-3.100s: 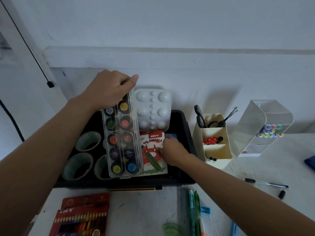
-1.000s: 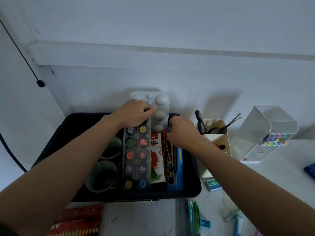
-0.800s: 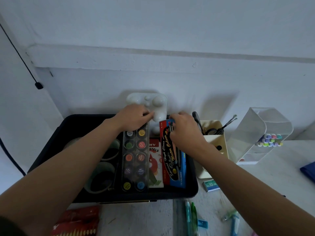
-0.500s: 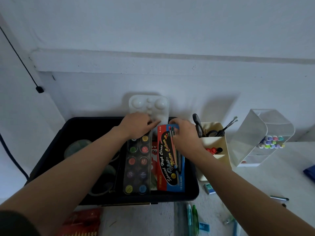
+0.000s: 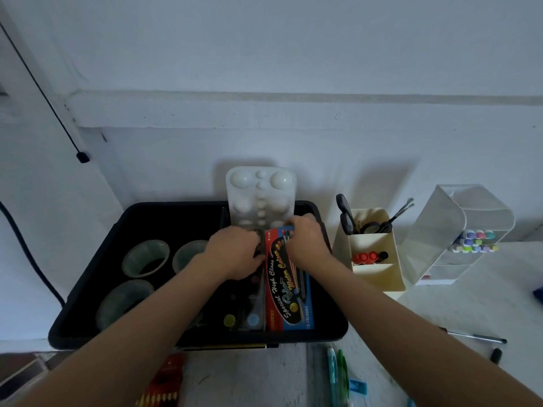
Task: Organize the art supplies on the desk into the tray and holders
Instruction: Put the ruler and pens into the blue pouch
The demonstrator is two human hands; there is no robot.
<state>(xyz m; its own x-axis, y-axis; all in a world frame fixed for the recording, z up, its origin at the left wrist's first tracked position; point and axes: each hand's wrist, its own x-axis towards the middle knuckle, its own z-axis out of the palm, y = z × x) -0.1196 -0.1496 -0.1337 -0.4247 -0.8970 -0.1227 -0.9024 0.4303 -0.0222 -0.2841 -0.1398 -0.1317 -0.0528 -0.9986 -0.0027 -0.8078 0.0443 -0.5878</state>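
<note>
Desk point(image 5: 440, 312) against a white wall. Black tray point(image 5: 176, 207) sits at the back of the desk, both forearms reaching into it.

Clear holder point(image 5: 458, 230) at far right, tilted, with markers point(image 5: 474, 240) lying in one compartment. Cream holder point(image 5: 382, 277) is between it and the tray: scissors point(image 5: 345, 218) and brushes point(image 5: 402, 210) in the back slot, red-capped items in the middle slot.

White palette point(image 5: 260, 195) stands on end against the tray's far wall, sticking up above the rim.

Box point(image 5: 289, 298) of water colours, red and blue, lies flat in the right part of the tray. Paint set point(image 5: 249, 318) lies just left of it, touching it, mostly hidden under the left forearm.

Three tape rolls point(image 5: 146, 257) in the left half of the tray.

Left hand point(image 5: 235, 254) has fingers curled round the paint set's far end. Right hand point(image 5: 305, 245) grips the box's far end, fingers curled over its top edge. The hands are close together at the foot of the palette.

On the desk in front of the tray: red pencil pack point(image 5: 164, 386), green pens point(image 5: 336, 374), blue sharpener point(image 5: 358, 387). Black pen point(image 5: 473, 336) to the right.
</note>
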